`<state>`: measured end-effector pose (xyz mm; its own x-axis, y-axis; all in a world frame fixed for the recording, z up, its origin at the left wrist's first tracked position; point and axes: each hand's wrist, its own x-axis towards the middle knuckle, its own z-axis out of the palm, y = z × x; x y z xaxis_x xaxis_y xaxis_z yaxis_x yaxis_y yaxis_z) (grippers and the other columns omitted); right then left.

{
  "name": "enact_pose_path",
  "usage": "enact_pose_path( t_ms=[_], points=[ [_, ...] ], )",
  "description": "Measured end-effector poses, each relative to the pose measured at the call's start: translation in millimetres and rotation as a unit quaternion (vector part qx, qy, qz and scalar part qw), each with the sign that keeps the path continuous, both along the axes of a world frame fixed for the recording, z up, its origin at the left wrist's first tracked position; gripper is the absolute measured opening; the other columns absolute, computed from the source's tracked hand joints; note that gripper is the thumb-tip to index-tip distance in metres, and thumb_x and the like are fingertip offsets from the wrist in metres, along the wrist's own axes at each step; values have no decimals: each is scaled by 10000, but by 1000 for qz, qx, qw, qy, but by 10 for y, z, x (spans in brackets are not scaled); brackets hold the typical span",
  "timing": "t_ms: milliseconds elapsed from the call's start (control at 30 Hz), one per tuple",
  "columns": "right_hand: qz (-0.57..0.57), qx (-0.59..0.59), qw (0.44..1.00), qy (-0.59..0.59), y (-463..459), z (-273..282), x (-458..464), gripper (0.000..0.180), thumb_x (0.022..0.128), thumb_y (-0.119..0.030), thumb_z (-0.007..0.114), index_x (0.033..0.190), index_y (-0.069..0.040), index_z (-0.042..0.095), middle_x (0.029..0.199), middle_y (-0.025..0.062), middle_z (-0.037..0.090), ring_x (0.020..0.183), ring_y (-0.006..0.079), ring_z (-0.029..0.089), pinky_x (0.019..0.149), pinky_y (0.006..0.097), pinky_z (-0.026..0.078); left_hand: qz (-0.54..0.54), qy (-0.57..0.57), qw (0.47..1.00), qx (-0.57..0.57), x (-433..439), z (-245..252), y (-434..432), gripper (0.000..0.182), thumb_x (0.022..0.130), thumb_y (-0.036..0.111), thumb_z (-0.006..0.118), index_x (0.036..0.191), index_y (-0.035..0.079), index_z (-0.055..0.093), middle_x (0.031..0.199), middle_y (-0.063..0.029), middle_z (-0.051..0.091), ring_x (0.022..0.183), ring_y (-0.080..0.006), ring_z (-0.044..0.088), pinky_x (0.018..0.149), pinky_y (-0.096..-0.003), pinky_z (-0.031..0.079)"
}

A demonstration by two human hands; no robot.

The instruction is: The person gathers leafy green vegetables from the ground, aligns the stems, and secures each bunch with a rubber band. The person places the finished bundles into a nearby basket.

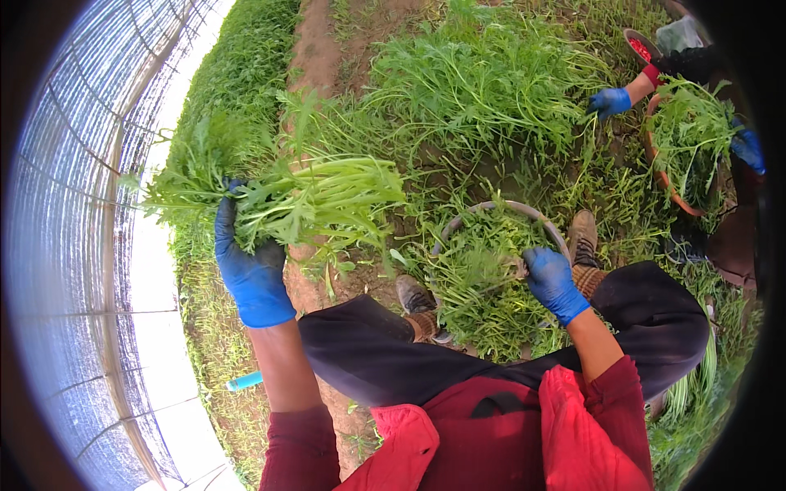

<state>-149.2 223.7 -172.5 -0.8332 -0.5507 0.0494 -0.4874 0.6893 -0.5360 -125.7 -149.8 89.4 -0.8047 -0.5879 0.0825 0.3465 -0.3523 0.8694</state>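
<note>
My left hand, in a blue glove, grips a bunch of leafy greens at the left. The leaves point left, and the pale cut stems point right. Between my knees is a round tub with a grey rim, heaped with loose leaves and stem pieces. Over the right side of this heap, my right hand, also gloved in blue, has its fingers curled around a small tool. Motion blur and the leaves hide most of that tool, so its exact kind is unclear.
A co-worker's gloved hand touches a large pile of greens. Their other hand is beside greens over an orange-rimmed tub. A bowl with red pieces stands beyond. Plastic sheeting walls the left; a turquoise object lies nearby.
</note>
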Motion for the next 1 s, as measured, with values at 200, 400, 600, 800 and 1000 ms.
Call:
enact_pose_path(
  t_ms=[200, 400, 600, 800, 1000],
  points=[
    [-59, -262, 954, 130, -423, 727, -218, 439, 679, -13, 635, 1104, -59, 538, 844, 142, 563, 793, 341, 573, 677, 438, 458, -8, -58, 997, 45, 164, -79, 284, 289, 910, 169, 574, 1170, 51, 619, 1107, -100, 660, 1028, -244, 622, 918, -428, 511],
    [-73, -251, 957, 126, -709, 510, -295, 383, 698, 0, 623, 1070, -60, 550, 799, 144, 573, 756, 348, 584, 649, 422, 476, -21, -20, 999, 30, 238, -30, 349, 330, 914, 151, 557, 1224, 37, 583, 1128, -86, 654, 1080, -233, 596, 965, -437, 480],
    [-58, 16, 998, 16, -255, -312, -73, 239, 721, -59, 623, 949, -56, 549, 810, 151, 590, 766, 348, 606, 660, 447, 485, 86, 28, 984, -155, 590, 152, -216, 357, 946, 174, 508, 1275, 42, 555, 1270, -128, 580, 1142, -237, 568, 996, -426, 465],
    [10, 104, 994, 37, -750, -199, 10, 173, 749, -94, 599, 916, -62, 566, 766, 132, 609, 696, 317, 631, 595, 420, 510, 150, 75, 982, -83, 673, -161, -715, 318, 971, 81, 453, 1271, 7, 527, 1262, -152, 569, 1125, -250, 571, 998, -408, 481],
    [128, -8, 991, 22, -2021, 104, -44, 249, 767, -116, 621, 1005, -52, 589, 819, 139, 619, 717, 315, 633, 625, 403, 514, 102, 60, 993, -21, 681, -595, -813, 297, 960, 178, 502, 1174, -10, 584, 1128, -139, 632, 1071, -260, 590, 961, -427, 485]
  ],
)
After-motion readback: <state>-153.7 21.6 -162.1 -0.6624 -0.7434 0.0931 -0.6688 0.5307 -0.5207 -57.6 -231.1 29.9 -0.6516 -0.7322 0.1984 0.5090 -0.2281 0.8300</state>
